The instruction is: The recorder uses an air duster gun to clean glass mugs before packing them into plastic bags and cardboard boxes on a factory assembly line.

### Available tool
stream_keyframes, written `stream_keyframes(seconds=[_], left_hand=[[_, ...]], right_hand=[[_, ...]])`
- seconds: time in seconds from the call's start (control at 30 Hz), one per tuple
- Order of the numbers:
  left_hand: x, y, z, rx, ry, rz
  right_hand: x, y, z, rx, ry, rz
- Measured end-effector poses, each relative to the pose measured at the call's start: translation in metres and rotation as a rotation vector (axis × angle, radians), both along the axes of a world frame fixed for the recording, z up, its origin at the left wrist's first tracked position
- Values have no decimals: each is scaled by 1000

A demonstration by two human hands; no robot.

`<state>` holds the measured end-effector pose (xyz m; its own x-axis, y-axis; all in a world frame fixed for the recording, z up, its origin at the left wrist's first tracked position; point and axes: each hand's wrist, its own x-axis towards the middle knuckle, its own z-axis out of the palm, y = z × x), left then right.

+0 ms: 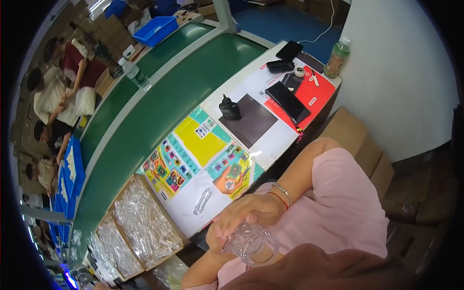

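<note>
My right hand [256, 210], with a bangle and red cord at its wrist, lies with bent fingers over my left hand [216, 238] at the table's near edge. Both hands close around the narrow end of a clear, ribbed, cup-like plastic piece [252, 245]. Its round rim points toward my body. Some left fingers are hidden under the right ones. On the white tabletop just ahead lies a single clear plastic tube-like piece [202, 201]. Left of it, a divided cardboard box [173, 223] is filled with similar clear pieces.
Printed colourful sheets [202, 143], a black dropper bottle [229, 108] on a dark mat [251, 122], and a phone [287, 102] lie on the table. A green drink bottle [337, 58] stands at its far right. Beyond runs a green conveyor [164, 104]; people work past it.
</note>
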<state>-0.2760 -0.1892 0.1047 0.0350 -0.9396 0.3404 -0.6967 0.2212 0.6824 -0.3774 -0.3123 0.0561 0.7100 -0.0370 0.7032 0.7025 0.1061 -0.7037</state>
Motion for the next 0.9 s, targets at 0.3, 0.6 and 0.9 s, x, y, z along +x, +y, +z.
stream_keyframes(seconds=[0.3,0.6,0.9], left_hand=[[25,14,-78,-196,502,267],[44,17,-133,-520,584,450],[55,64,-102,-157,1420,274]], right_hand=[[43,-36,-9,182,192,-332],[55,-5,-41,-127,357,-357],[58,-10,-23,-269,784,434]])
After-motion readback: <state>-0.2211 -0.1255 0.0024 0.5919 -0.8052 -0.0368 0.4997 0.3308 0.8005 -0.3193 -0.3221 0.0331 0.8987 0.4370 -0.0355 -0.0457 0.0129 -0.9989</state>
